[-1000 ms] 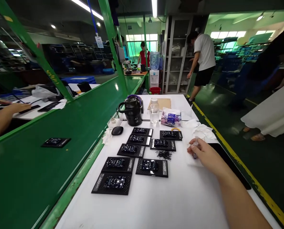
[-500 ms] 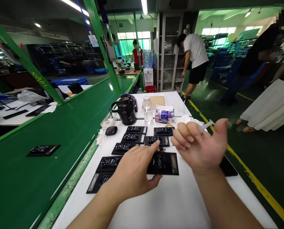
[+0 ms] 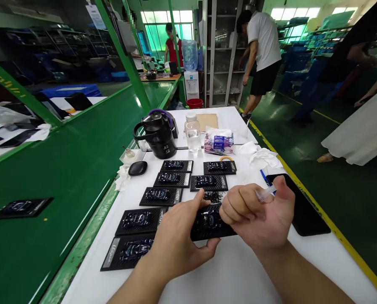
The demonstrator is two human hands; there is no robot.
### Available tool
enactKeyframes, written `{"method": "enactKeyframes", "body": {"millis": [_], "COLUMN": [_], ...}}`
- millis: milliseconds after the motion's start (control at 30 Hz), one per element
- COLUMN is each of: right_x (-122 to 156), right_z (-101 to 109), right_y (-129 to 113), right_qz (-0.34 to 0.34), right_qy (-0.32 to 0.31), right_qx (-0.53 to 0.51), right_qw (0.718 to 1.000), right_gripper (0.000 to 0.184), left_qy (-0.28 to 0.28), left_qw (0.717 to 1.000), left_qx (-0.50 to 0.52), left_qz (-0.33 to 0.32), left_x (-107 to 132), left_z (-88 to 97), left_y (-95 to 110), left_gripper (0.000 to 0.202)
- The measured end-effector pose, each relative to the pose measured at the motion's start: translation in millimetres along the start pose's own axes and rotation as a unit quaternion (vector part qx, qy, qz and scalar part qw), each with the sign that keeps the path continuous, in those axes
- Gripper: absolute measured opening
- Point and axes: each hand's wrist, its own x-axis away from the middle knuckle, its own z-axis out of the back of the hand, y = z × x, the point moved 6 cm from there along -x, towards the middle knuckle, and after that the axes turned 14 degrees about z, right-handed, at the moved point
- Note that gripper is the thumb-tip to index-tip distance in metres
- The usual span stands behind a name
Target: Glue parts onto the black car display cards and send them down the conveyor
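Note:
My left hand (image 3: 183,230) grips the left end of a black base plate with a glossy dark model car (image 3: 207,218) mounted on it, held just over the white table. Curled over the right end of that plate is my right hand (image 3: 259,211), closed round a slim translucent plastic tube with a flange, looking like a syringe (image 3: 266,193). My thumb sits near its end; its tip is hidden by my fingers. Several similar car plates lie around, among them one at the front left (image 3: 131,250) and another beyond my hands (image 3: 208,182). Small black bits (image 3: 212,197) are scattered behind the held plate.
At the back stand a black jug (image 3: 159,137), a clear bottle (image 3: 193,133) and a tissue pack (image 3: 219,141). A black phone-like slab (image 3: 305,207) lies right. Another car plate (image 3: 23,207) rests on the green conveyor (image 3: 71,198). Several people are farther off.
My right hand has come down and left, so its fingers now overlap the held plate's right end. The camera view has tilted down and shifted. The left hand keeps its grip.

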Motion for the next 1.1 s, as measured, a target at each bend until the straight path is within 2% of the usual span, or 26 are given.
{"method": "enactKeyframes", "body": {"millis": [400, 633, 1100], "right_x": [0.8, 0.8, -0.4], "right_z": [4.8, 4.7, 8.0], "right_y": [3.5, 3.9, 5.5], "right_qz": [-0.001, -0.002, -0.005], "right_qy": [0.013, -0.001, 0.035], "right_qx": [0.027, 0.04, 0.054], "right_qw": [1.0, 0.999, 0.998], "right_gripper": [0.068, 0.067, 0.07], "left_qy": [-0.006, -0.006, -0.003], "left_qw": [1.0, 1.0, 1.0], "left_qx": [0.008, 0.009, 0.005], "left_qz": [-0.011, -0.012, -0.013], "left_x": [0.4, 0.4, 0.9], "left_z": [-1.1, -0.7, -1.7], "left_y": [-3.0, -3.1, -4.3], "left_gripper": [0.089, 0.087, 0.086]}}
